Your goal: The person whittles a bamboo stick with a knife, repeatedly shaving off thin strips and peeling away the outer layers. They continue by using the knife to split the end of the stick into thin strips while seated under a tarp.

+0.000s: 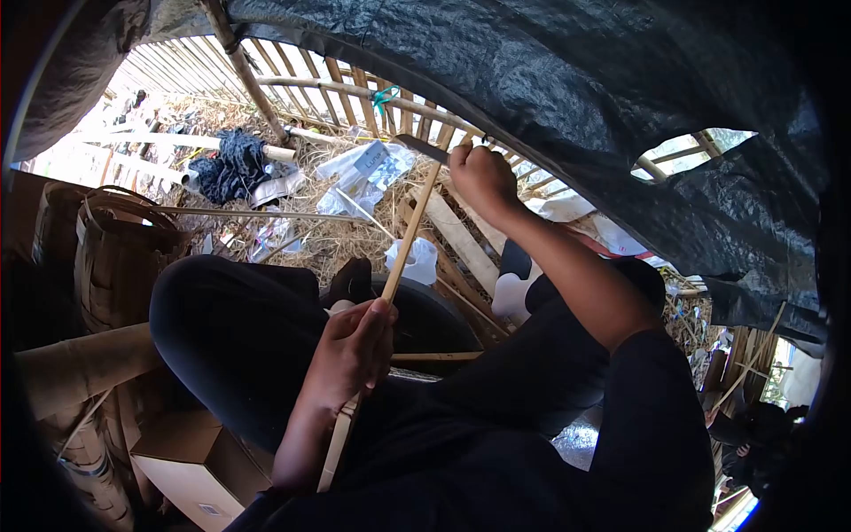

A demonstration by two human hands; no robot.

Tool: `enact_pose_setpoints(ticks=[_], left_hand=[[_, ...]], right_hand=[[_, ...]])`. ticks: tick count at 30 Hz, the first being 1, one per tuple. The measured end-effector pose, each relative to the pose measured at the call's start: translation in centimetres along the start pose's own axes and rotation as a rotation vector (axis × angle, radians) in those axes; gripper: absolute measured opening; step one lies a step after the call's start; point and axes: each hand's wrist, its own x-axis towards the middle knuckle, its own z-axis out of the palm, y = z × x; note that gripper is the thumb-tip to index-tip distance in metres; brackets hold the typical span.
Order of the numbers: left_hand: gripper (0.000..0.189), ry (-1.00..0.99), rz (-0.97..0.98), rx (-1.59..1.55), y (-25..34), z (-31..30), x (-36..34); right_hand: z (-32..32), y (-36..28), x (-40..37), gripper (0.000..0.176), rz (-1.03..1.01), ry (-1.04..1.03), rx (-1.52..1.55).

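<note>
A long, narrow bamboo strip (410,239) runs up and slightly right from my lap. My left hand (359,346) is closed around its middle, and its lower part shows below my wrist. Near the strip's upper end, my right hand (483,177) is closed on the handle of a knife (423,148). The dark blade points up and left and lies across the strip's tip; whether it touches the strip I cannot tell. The knife's handle is hidden in my fingers.
A cardboard box (191,461) and woven baskets (115,257) stand at the left, by a thick bamboo pole (89,365). Plastic litter (363,177) and wooden planks (456,239) lie ahead. Dark tarp (567,80) hangs above. Another person (758,443) is at the far right.
</note>
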Motion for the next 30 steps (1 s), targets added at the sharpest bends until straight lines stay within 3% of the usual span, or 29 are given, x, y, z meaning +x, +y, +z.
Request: enact_pose_setpoints(ticks=[15, 18, 22, 30], left_hand=[[0.033, 0.024, -0.030, -0.078, 0.0, 0.3, 0.2], [0.032, 0.002, 0.006, -0.086, 0.2, 0.1, 0.3], [0.032, 0.014, -0.033, -0.108, 0.1, 0.1, 0.1], [0.032, 0.025, -0.073, -0.159, 0.5, 0.6, -0.3]], right_hand=[[1.0, 0.2, -0.2, 0.052, -0.104, 0.051, 0.008], [0.9, 0.6, 1.3, 0.053, 0.008, 0.078, 0.058], [1.2, 0.2, -0.3, 0.054, -0.074, 0.006, 0.040], [0.1, 0.1, 0.5, 0.052, -0.025, 0.033, 0.063]])
